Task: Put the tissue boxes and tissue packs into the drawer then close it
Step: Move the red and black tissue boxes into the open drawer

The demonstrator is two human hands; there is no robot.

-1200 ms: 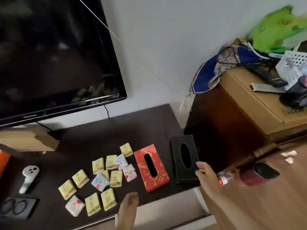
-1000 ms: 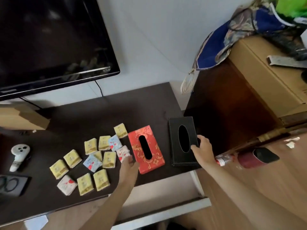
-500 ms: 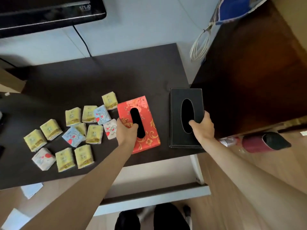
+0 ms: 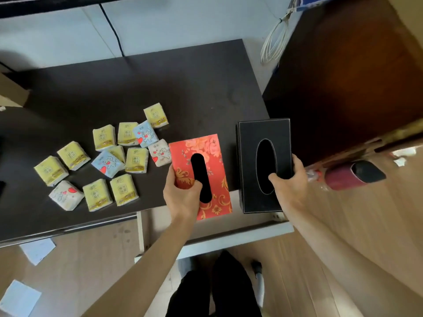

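Observation:
My left hand [image 4: 182, 195] grips the red floral tissue box [image 4: 212, 156], thumb in its oval slot. My right hand [image 4: 289, 181] grips the black tissue box [image 4: 251, 145] the same way, thumb in the slot. Both boxes overhang the front edge of the dark table [image 4: 137, 83], above the open white drawer [image 4: 229, 239] below it. Several small tissue packs lie scattered on the table to the left, mostly yellow packs [image 4: 136, 160], with a few blue and white ones [image 4: 144, 133].
A tall dark brown cabinet [image 4: 354, 76] stands right of the table, with a maroon object [image 4: 352, 175] on the wooden floor by its base. A coiled white cable [image 4: 274, 42] hangs at the wall. Paper scraps [image 4: 37, 250] lie on the floor at left.
Both hands reached the boxes and closed on them, thumbs in the slots. The two boxes have been drawn toward the table's front edge, over the drawer. The view tilted downward.

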